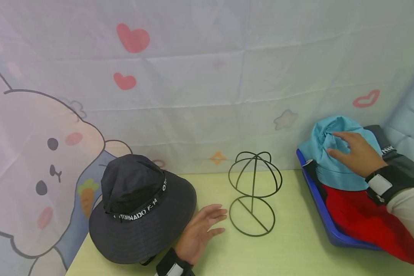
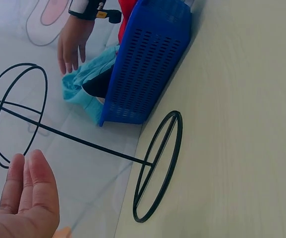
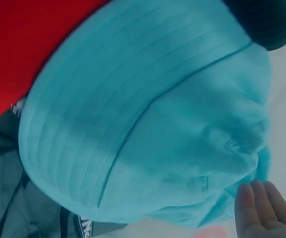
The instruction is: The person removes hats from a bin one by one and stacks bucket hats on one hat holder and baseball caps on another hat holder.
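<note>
My right hand [image 1: 360,155] is over a light blue bucket hat [image 1: 343,178], its fingers apart and loosely bent near the crown. In the right wrist view, the fingertips [image 3: 247,196] are beside the hat's crown; I cannot tell whether they touch it. The hat lies on a pile in a blue basket [image 1: 345,242]. My left hand [image 1: 200,234] holds nothing, fingers extended, between a dark wide-brimmed hat [image 1: 169,218] and a black wire hat stand [image 2: 93,145]. The stand is upright and bare.
Red cloth [image 1: 362,214] hangs over the basket's front edge. A dark grey hat [image 1: 405,163] lies behind the light blue one, partly hidden. A printed curtain [image 1: 200,84] hangs behind the pale yellow table [image 1: 289,237].
</note>
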Tool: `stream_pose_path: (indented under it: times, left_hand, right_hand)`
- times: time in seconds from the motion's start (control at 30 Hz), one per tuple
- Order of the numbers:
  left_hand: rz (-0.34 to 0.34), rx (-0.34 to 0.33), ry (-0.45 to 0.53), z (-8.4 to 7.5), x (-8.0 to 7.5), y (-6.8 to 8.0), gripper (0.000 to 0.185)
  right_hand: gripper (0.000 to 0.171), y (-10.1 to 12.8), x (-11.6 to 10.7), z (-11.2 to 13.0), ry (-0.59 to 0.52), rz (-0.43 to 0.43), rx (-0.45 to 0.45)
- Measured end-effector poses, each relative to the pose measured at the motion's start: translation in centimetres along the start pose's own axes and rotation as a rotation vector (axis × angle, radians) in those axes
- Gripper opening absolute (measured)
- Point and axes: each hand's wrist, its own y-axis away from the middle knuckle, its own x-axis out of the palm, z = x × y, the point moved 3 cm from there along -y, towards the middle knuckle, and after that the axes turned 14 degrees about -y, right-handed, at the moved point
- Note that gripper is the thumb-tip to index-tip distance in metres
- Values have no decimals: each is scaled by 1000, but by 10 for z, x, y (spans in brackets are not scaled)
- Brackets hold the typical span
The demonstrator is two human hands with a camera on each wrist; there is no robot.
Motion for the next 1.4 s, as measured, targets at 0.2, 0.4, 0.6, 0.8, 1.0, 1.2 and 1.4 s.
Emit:
stream_pose_path:
  times: [0.2, 0.4, 0.6, 0.8, 1.0, 1.2, 1.4]
  left_hand:
    - [-2, -8, 17, 1, -1, 1, 44]
    - [-11, -36, 27, 2, -3, 1, 45]
    - [-15, -55, 33, 4, -3, 2, 45]
    - [-18, -58, 26, 7, -4, 2, 44]
    - [-26, -76, 27, 9, -4, 0, 45]
    - [-35, -101, 24, 11, -5, 0, 45]
    - [-33, -104, 17, 11, -6, 0, 44]
  right_hand:
    - [70, -3, 7, -3, 51, -33, -19]
    - [70, -7, 14, -2, 169, -51, -72]
    - [75, -11, 20, -9, 224, -30, -91]
    - [85, -16, 26, -18, 305, -51, -123]
    - [95, -19, 30, -21, 347, -78, -108]
    - [98, -19, 34, -20, 360, -92, -67]
    - [94, -19, 36, -16, 358, -86, -28]
